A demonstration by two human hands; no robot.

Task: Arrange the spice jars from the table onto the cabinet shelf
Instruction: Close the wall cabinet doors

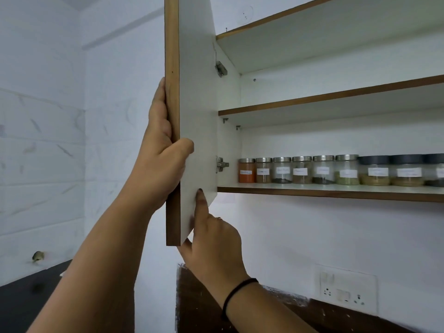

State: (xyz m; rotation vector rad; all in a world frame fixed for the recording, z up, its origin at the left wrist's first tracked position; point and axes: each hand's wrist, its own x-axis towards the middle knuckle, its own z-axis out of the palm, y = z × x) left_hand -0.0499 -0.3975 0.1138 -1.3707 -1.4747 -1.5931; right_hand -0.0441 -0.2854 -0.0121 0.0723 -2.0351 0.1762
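While our left grip clasps the outer edge of the open cabinet door, thumb on its inner face, our right grip holds nothing and presses one straight forefinger to that face near the lower corner. At three o'clock from the door, the spice jars stand in a row on the bottom shelf.
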